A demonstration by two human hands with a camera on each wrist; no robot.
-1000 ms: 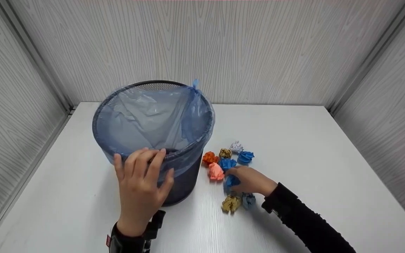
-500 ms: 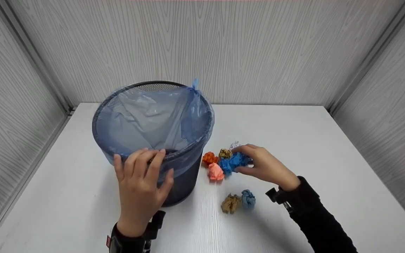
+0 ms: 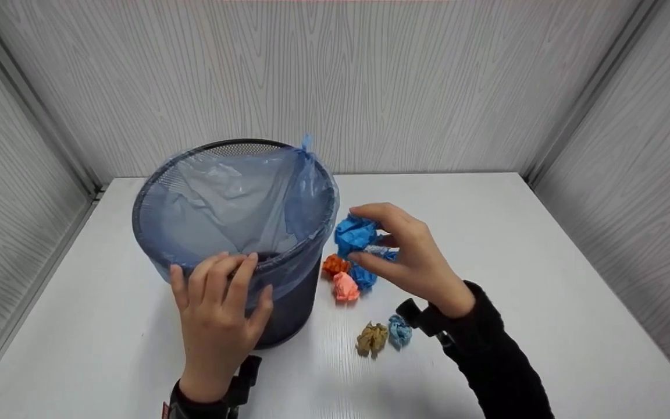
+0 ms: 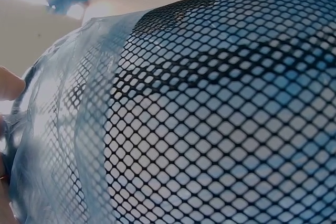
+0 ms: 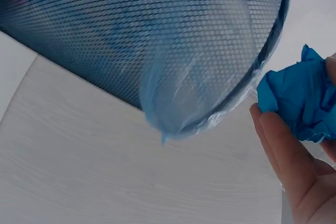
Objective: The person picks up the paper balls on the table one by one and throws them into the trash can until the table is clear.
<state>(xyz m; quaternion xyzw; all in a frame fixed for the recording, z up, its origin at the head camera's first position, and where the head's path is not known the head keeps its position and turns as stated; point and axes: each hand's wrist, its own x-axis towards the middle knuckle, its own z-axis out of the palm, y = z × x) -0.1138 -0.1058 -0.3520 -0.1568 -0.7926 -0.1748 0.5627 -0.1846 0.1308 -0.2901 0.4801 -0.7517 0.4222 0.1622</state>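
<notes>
A black mesh wastebasket [image 3: 288,317] with a translucent blue bag liner [image 3: 236,198] over its rim stands left of the middle. My left hand [image 3: 216,326] holds its near rim, fingertips bent over the edge and thumb outside. My right hand [image 3: 416,250] pinches a crumpled blue paper ball [image 3: 356,234] between thumb and fingers, raised beside the basket's right rim. In the right wrist view the blue paper ball [image 5: 296,98] is close to the lined rim. Below it lie an orange paper ball [image 3: 335,266], a pink one [image 3: 345,287] and another blue one [image 3: 364,278].
Nearer the front lie a brown paper ball [image 3: 372,339] and a grey-blue one [image 3: 400,331]. A white paper ball [image 3: 377,250] partly shows behind my right fingers. White wood-grain panels [image 3: 370,87] enclose the white table [image 3: 515,291] at the back and sides.
My right hand has gripped the blue paper ball from the front of the cluster, carried it back over the others, then up and left toward the basket. My left hand keeps its place on the rim.
</notes>
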